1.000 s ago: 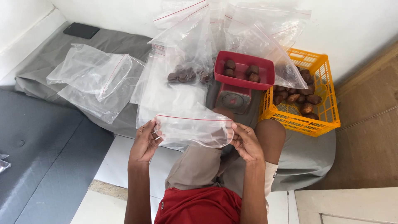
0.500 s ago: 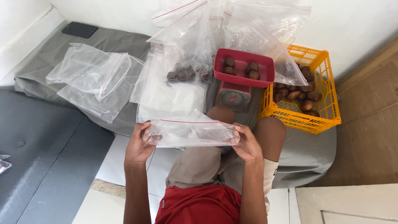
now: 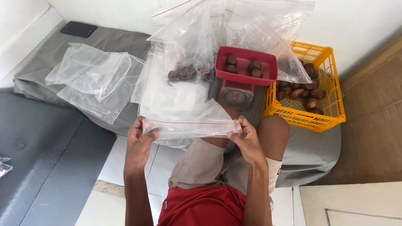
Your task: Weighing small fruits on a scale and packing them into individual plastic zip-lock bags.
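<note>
**A:** What is nearest the camera?

**B:** The person's bent knees, in beige shorts and a red shirt. Just above them the left hand (image 3: 140,144) and the right hand (image 3: 246,140) are each closed in a pinch on one end of a clear zip-top plastic bag with a red seal line (image 3: 190,123). The bag is stretched flat between them, held in the air over the lap.

**A:** Is anything in that bag?

**B:** It looks empty.

**A:** And beyond the hands?

**B:** A small red kitchen scale with a round dial (image 3: 236,95) stands on the grey cloth (image 3: 310,155) just past the knees, carrying a red rectangular plastic tray (image 3: 245,76) with a few dark brown scaly fruits (image 3: 253,66) in it. To its right sits an orange plastic mesh basket (image 3: 333,106) holding more of the same fruit. To its left lies a clear bag filled with fruits (image 3: 184,73).

**A:** Farther out?

**B:** A loose heap of empty clear bags (image 3: 94,79) on the left, more bags leaning on the white wall, and a black phone (image 3: 78,29) in the far corner.
</note>
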